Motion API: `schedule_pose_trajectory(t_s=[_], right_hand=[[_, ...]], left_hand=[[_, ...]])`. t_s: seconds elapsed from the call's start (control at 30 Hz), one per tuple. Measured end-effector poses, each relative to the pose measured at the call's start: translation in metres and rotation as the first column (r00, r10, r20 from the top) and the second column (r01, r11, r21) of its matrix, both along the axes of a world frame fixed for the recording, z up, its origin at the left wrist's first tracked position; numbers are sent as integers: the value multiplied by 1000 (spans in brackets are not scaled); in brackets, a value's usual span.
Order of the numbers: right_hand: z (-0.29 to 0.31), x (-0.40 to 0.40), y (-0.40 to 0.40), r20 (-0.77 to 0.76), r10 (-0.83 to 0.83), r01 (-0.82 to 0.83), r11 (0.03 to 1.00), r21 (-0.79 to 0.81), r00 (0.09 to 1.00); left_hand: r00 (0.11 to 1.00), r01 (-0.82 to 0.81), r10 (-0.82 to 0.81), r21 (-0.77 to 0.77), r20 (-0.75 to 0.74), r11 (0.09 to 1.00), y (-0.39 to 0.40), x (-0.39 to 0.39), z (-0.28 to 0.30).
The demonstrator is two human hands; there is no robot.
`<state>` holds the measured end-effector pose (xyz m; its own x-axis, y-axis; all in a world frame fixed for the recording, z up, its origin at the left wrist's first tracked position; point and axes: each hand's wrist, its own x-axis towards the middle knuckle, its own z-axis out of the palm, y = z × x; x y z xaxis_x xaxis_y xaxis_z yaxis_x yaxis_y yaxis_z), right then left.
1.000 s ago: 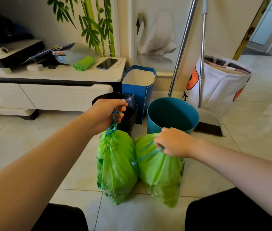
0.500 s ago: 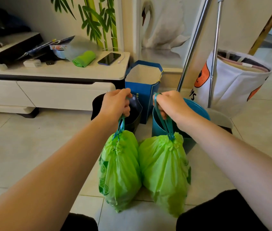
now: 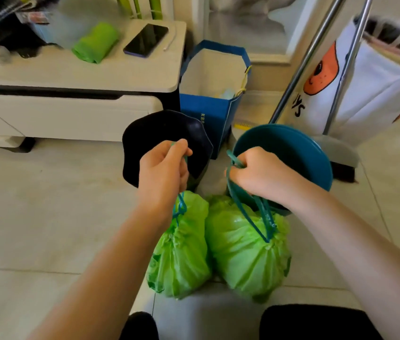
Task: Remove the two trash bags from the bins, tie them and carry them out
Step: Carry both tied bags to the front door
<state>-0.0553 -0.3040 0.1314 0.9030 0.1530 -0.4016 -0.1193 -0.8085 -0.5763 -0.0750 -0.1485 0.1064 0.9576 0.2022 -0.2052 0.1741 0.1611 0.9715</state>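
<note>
Between the two fists, teal drawstrings run taut: the left hand (image 3: 163, 169) clenches one green trash bag's (image 3: 178, 246) cord, the right hand (image 3: 259, 174) the other bag's (image 3: 248, 251) loops. Both cinched bags hide their contents, touching above the tile floor (image 3: 47, 217). Behind, black bin (image 3: 167, 133) and teal bin (image 3: 292, 153) stand unlined; the blue paper bag's (image 3: 215, 94) print is unreadable, the white hamper (image 3: 365, 82) shows "YS".
</note>
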Motion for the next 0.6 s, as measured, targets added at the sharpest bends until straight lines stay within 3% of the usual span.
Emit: schedule_pose_trajectory(t_s=[0.1,0.23,0.3,0.47,0.6], right_hand=[[25,-5,-7,-158,44,-49,998,-27,986],[67,-19,-23,-449,105,-123,992,-10,888],[89,-25,-32,-524,103,-130,991,-15,846],[143,-52,-52,-608,-25,39,999,11,794],[192,-79,-68,-547,-184,174,982,-71,816]], left_hand=[[998,54,-48,148,-45,987,-11,-19,6],[936,347,-299,336,-186,876,-7,-40,33],[878,466,-384,321,-287,825,-1,-46,56],[828,489,-336,284,-450,825,1,-65,114],[785,468,-240,292,-572,834,5,-84,154]])
